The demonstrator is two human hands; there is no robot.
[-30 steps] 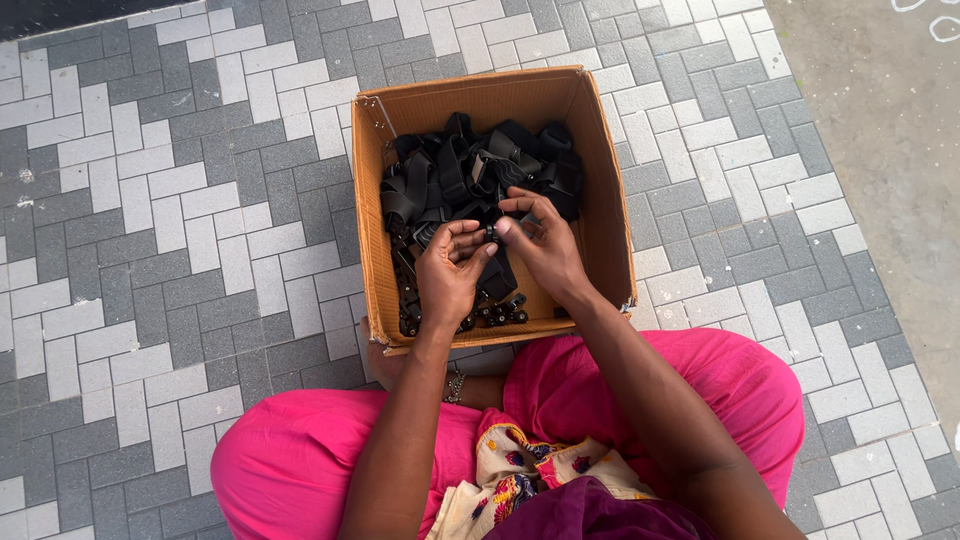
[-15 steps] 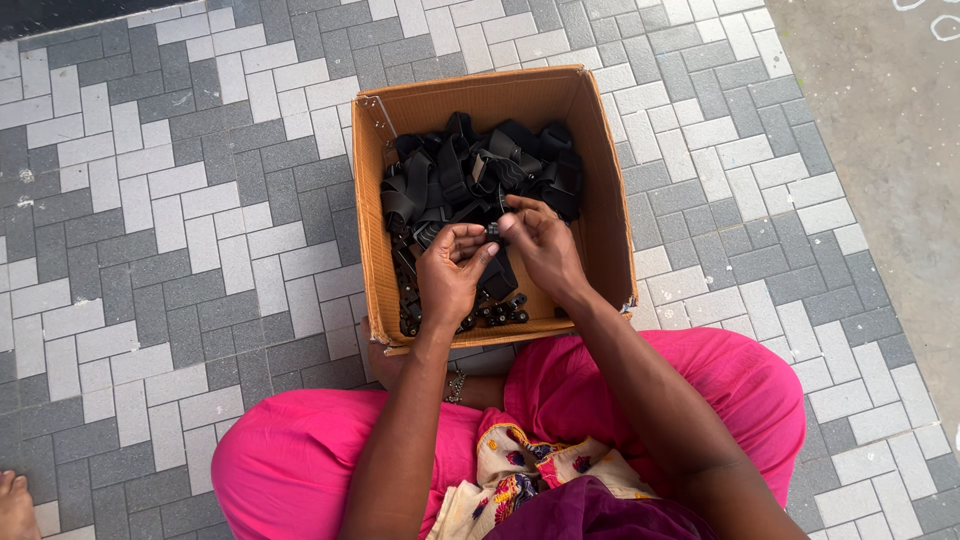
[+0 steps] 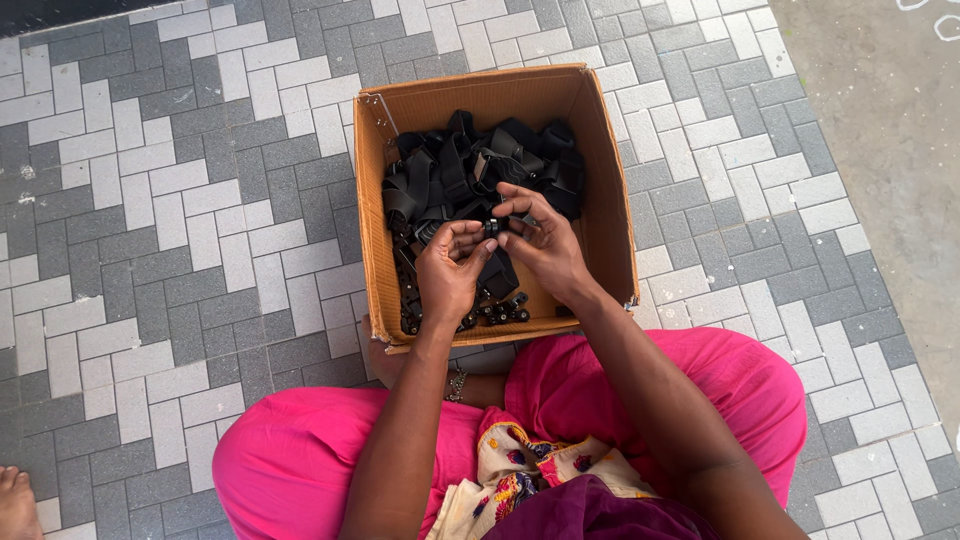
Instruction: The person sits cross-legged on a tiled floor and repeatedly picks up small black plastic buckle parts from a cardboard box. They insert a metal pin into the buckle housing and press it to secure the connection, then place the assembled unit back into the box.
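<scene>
At the far left, low in the corner of your view, a bare foot [image 3: 16,503] of someone else rests on the paving [image 3: 180,230], a floor of grey and pale blocks laid in a zigzag pattern. You sit cross-legged on it in bright pink trousers [image 3: 300,460], with a patterned cloth [image 3: 520,470] bunched in your lap.

Directly ahead of your knees stands an open cardboard box [image 3: 375,220], its near wall touching your legs. Inside it lies a heap of black straps [image 3: 450,170] piled toward the far side, and along the near edge a scatter of small black buckles [image 3: 500,310].

Your left hand [image 3: 447,275] hovers inside the box over the near half, fingers curled inward, thumb and fingertips pinched narrow on a small black piece [image 3: 491,229]. Just to its right, your right hand [image 3: 545,245] meets it, fingertips pressed to the same small black piece from the other side, so both hands grip it together between them. The piece sits above the strap heap, roughly mid-box; its exact shape is too small to tell. A strap [image 3: 497,272] hangs down from below the hands toward the box floor.

A bangle [image 3: 457,383] shows just below the box's near wall, between your forearms.

To the right, the paving ends against a strip of plain ground [image 3: 890,130].
</scene>
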